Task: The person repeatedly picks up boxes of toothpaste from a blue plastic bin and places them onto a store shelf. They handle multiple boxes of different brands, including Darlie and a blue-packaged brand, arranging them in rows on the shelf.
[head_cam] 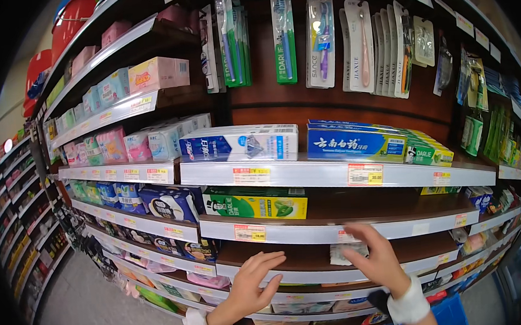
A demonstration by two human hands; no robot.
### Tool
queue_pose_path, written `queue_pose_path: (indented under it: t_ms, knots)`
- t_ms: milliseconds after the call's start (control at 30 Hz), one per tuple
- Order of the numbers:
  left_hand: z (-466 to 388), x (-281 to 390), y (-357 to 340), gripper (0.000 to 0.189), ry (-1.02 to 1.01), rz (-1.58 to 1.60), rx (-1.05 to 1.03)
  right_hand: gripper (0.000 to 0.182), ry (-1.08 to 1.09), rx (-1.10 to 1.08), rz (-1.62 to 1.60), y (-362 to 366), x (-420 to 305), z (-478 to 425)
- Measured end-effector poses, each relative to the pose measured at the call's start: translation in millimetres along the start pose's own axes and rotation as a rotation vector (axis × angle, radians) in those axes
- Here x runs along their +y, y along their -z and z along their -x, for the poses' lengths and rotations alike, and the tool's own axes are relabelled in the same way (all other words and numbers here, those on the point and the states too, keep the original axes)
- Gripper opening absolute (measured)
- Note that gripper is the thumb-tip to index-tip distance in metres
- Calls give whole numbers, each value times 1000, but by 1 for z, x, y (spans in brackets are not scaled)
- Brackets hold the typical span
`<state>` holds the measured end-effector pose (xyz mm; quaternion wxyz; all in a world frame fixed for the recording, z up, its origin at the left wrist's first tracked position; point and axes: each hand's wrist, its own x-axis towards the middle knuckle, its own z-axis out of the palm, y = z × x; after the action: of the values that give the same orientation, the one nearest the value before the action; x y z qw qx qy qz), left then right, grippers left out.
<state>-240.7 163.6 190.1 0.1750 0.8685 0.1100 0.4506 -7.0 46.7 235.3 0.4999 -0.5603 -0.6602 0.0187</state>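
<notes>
My left hand point(256, 286) hovers before the lower shelves with its fingers stretched and nothing in it. To the right, my right hand point(376, 256) is raised with thumb and fingers apart, also holding nothing. Partly behind that hand, a small white patterned packet point(338, 253) lies on a brown shelf. One shelf higher, green and yellow Darlie toothpaste boxes point(254, 206) lie at the left. Above them are white and blue toothpaste boxes point(241, 145), blue Yunnan Baiyao toothpaste boxes point(356, 140) and more Darlie boxes point(429, 150).
Packaged toothbrushes point(283, 38) hang from hooks above. Sanitary pad packs point(166, 205) fill the shelves at left. White price rails point(306, 170) edge the shelves. A blue bin or crate point(448, 314) stands low at right. Grey floor point(98, 305) and another stocked shelf unit point(24, 215) are at left.
</notes>
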Motion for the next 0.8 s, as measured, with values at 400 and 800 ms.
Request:
queue_pose_path:
  t_ms: [400,800]
  knots:
    - [60,-36,26,31,168,239,-52,70,54,-590,531,-80,-4,-170]
    - [70,-62,29,30,200,278,-125,57,-150,-622,488,-92,-5,-172]
